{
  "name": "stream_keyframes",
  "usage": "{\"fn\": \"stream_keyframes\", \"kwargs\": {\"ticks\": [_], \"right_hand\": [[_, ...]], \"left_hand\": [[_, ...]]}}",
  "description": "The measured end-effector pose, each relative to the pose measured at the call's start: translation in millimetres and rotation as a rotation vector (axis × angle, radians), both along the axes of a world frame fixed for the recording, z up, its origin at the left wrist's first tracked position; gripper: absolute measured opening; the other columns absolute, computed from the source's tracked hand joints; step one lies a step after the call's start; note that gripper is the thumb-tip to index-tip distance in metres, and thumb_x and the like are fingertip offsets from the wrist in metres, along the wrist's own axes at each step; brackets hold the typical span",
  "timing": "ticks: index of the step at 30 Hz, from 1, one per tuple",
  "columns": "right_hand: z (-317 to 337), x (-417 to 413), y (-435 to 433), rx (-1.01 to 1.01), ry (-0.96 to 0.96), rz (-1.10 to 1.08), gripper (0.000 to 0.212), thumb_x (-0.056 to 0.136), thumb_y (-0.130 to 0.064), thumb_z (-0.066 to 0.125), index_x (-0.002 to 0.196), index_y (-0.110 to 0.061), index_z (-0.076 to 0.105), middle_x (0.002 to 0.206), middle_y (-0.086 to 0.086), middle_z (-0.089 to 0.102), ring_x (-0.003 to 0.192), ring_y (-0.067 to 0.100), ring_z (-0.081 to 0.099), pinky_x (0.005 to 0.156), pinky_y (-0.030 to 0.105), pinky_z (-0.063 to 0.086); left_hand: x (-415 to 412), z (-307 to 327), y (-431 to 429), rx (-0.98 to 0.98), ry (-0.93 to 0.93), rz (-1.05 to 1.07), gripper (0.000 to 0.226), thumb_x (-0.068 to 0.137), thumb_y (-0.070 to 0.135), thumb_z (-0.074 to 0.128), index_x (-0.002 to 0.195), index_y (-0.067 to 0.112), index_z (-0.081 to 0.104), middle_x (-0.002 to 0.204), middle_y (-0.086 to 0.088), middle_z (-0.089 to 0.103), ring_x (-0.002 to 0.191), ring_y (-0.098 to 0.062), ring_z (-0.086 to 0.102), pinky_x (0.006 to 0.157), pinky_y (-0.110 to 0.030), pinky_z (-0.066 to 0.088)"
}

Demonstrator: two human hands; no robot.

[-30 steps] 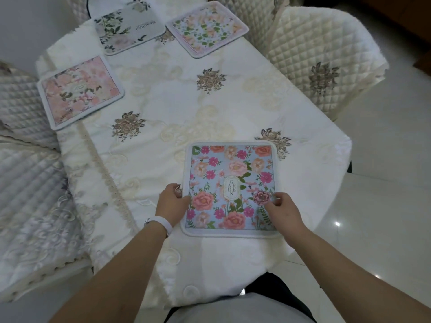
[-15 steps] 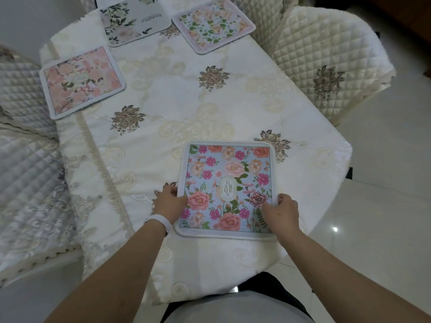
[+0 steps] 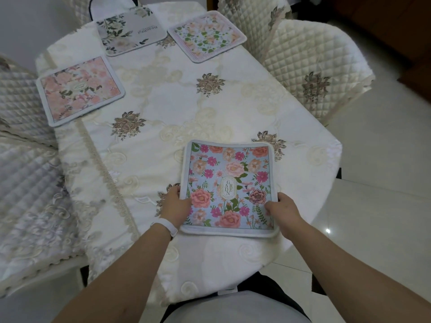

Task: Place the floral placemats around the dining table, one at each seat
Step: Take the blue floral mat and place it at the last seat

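Observation:
A blue floral placemat lies flat at the near end of the dining table. My left hand grips its left edge and my right hand grips its right edge, thumbs on top. A pink placemat lies at the left side. A grey leafy placemat sits at the far end, and a pale green-and-peach placemat lies at the far right.
The table wears a cream embroidered cloth with brown flower motifs. Quilted cream chairs stand at the right, the far right and the left. A lace-covered chair seat is near left. Glossy floor tiles lie to the right.
Both hands have slid the blue placemat slightly toward the near table edge and squared it; my head has shifted, so the whole table appears a little lower in view.

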State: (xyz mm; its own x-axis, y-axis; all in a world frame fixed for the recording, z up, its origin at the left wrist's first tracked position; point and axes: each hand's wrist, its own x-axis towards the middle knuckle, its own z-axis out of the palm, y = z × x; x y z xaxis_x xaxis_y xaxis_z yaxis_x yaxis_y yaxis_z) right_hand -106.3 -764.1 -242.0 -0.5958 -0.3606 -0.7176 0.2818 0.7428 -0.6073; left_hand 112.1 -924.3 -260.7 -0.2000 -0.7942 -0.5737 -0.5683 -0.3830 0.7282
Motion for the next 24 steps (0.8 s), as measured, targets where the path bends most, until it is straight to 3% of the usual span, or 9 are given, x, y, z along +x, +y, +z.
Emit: {"fn": "stream_keyframes", "kwargs": {"ticks": [11, 15, 20, 24], "right_hand": [[34.4, 26.3, 24.5, -0.072, 0.144, -0.068, 0.021, 0.084, -0.002, 0.049, 0.099, -0.011, 0.061, 0.098, 0.010, 0.069, 0.093, 0.031, 0.067, 0.082, 0.050, 0.058], [40.7, 28.4, 41.8, -0.084, 0.197, -0.148, 0.018, 0.085, -0.004, 0.050, 0.095, -0.012, 0.061, 0.097, 0.010, 0.069, 0.090, 0.031, 0.066, 0.081, 0.051, 0.058], [47.1, 18.4, 72.1, -0.122, 0.223, -0.228, 0.019, 0.089, -0.005, 0.051, 0.102, -0.014, 0.061, 0.099, 0.006, 0.068, 0.090, 0.024, 0.066, 0.070, 0.039, 0.059], [57.9, -2.5, 102.2, -0.168, 0.227, -0.291, 0.022, 0.089, -0.005, 0.051, 0.101, -0.019, 0.062, 0.098, 0.002, 0.069, 0.087, 0.020, 0.067, 0.065, 0.033, 0.056]], "left_hand": [[8.1, 17.5, 0.7, -0.015, 0.154, -0.037, 0.023, 0.084, 0.008, 0.063, 0.091, 0.028, 0.055, 0.095, -0.004, 0.070, 0.082, -0.026, 0.070, 0.076, -0.048, 0.059], [-5.7, 24.1, 4.1, 0.009, 0.200, -0.097, 0.021, 0.087, 0.003, 0.061, 0.103, 0.016, 0.057, 0.092, -0.006, 0.070, 0.082, -0.028, 0.069, 0.067, -0.039, 0.059], [-32.2, 34.6, 20.3, -0.002, 0.224, -0.153, 0.018, 0.088, 0.004, 0.060, 0.095, 0.020, 0.056, 0.092, -0.009, 0.069, 0.074, -0.023, 0.068, 0.059, -0.031, 0.054], [-65.2, 46.1, 40.3, -0.012, 0.244, -0.207, 0.016, 0.088, 0.008, 0.062, 0.100, 0.018, 0.056, 0.095, -0.007, 0.070, 0.080, -0.025, 0.071, 0.065, -0.037, 0.059]]}}
